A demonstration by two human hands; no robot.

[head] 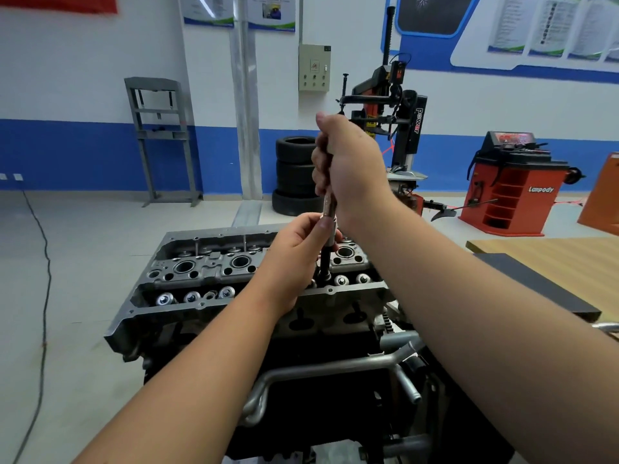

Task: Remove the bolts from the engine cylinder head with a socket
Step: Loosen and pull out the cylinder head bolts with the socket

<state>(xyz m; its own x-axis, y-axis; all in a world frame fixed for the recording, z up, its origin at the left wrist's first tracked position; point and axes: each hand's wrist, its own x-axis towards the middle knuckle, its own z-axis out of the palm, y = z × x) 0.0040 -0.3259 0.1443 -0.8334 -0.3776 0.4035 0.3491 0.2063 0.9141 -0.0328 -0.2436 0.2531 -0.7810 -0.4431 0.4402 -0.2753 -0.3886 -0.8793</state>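
Note:
A grey engine cylinder head (pixel 207 272) sits on a stand in front of me, its valve springs and round bores exposed. A long socket wrench (pixel 327 252) stands upright, its dark socket end set down into the head near the right side. My right hand (pixel 348 165) grips the handle high up, fist closed around it. Below it, my left hand (pixel 301 242) pinches the shaft between thumb and fingers just above the head. The bolt under the socket is hidden.
A wooden table (pixel 552 259) with a dark block lies to the right. Behind stand stacked tyres (pixel 294 175), a tyre changer (pixel 398 128) and a red wheel balancer (pixel 512 185). A grey press frame (pixel 164 139) stands at the left wall. A cable runs across the floor at left.

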